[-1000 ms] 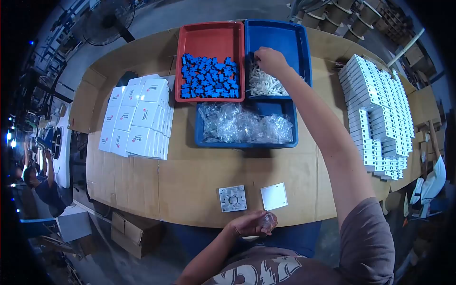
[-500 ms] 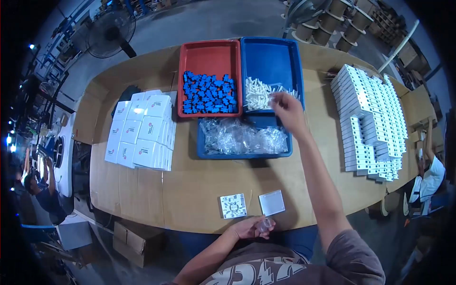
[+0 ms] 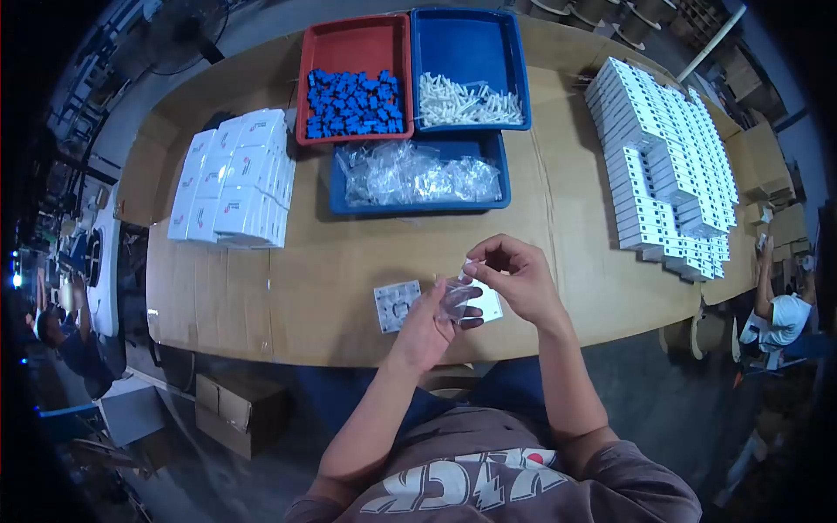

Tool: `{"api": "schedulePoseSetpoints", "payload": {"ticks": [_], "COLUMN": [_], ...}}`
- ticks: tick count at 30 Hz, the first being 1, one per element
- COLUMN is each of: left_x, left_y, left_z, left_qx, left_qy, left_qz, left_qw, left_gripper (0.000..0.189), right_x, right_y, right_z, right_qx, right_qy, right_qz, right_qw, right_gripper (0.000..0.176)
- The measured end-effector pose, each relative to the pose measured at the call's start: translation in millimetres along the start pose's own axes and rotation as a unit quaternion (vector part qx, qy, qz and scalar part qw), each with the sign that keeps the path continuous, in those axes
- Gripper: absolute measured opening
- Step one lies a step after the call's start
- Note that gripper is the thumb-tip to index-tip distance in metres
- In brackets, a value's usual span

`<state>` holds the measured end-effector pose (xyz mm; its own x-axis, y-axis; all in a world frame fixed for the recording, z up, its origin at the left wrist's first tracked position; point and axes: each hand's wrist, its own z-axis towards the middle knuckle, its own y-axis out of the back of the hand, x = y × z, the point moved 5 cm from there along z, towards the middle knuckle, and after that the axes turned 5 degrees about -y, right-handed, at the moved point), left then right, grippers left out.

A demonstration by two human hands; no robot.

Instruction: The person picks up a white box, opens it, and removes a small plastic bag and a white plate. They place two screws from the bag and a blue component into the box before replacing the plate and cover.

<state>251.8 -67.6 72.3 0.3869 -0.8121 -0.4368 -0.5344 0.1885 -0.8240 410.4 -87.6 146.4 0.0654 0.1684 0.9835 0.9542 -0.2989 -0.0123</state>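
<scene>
My left hand (image 3: 425, 327) is closed on a small clear plastic bag (image 3: 454, 301), holding it above the table's near edge. Just over the bag, my right hand (image 3: 519, 277) pinches a small white piece (image 3: 468, 270), like those heaped in the upper blue tray. A square white plate (image 3: 397, 306) with a patterned face lies left of my left hand. Behind my fingers sits a plain white square plate (image 3: 488, 304), partly hidden.
Beyond my hands stand a red tray (image 3: 312, 52) of blue clips, an upper blue tray (image 3: 466, 44) of white pieces and a lower blue tray (image 3: 418, 207) of clear bags. Stacked white boxes (image 3: 235, 179) are left, more white boxes (image 3: 667, 170) right. People work at both sides.
My right hand has come back from the white pieces' tray to the bag, a white piece in its fingers. My left hand has lifted the bag over the table. The view has shifted.
</scene>
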Motion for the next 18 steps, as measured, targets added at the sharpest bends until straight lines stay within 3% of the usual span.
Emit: {"api": "schedulePoseSetpoints", "payload": {"ticks": [4,7,11,15,18], "left_x": [9.8,21.0,26.9,23.9,25.1], "left_y": [-0.9,-2.2,-6.8,-20.6,-31.3], "left_z": [-20.4,-39.7,-57.1,-71.1,-81.0], "left_qx": [0.003,0.000,-0.017,-0.001,0.013], "left_qy": [-0.021,-0.023,-0.012,-0.020,-0.036], "left_qz": [0.025,0.054,0.089,0.095,0.091], "left_qw": [0.999,0.998,0.996,0.995,0.995], "left_gripper": [0.044,0.040,0.035,0.031,0.031], "right_x": [13.5,19.9,18.1,22.9,34.7], "right_y": [-1.1,-4.2,-9.9,-11.5,-17.2], "right_z": [-23.4,-38.8,-58.9,-75.0,-86.0], "right_qx": [0.064,0.123,0.204,0.279,0.284], "right_qy": [-0.016,0.032,0.093,0.033,0.057], "right_qz": [-0.113,-0.197,-0.189,-0.150,-0.193], "right_qw": [0.991,0.972,0.956,0.948,0.938], "right_gripper": [0.011,0.012,0.011,0.020,0.035]}}
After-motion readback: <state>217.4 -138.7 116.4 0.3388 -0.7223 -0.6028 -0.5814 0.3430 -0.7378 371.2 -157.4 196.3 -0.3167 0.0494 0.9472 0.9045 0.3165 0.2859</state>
